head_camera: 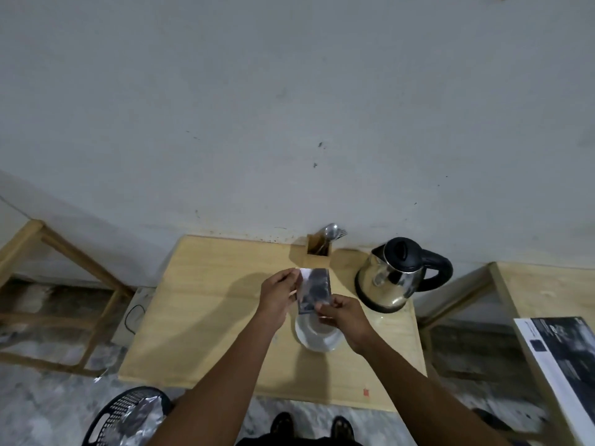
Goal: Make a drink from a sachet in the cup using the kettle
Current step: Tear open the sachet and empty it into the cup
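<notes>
Dark sachet [314,289] pinched in both hands — print unreadable

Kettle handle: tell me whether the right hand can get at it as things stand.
Probably yes, once freed: the right hand now pinches the sachet, but the kettle handle faces right with nothing in front.

Both hands hold a dark sachet [314,289] above the white cup [317,338] on the wooden table [209,317]: left hand [278,292] pinches its far left corner, right hand [343,315] its near end, perhaps tearing it. The steel kettle [391,278] stands right, beside a cutlery holder [318,249].
</notes>
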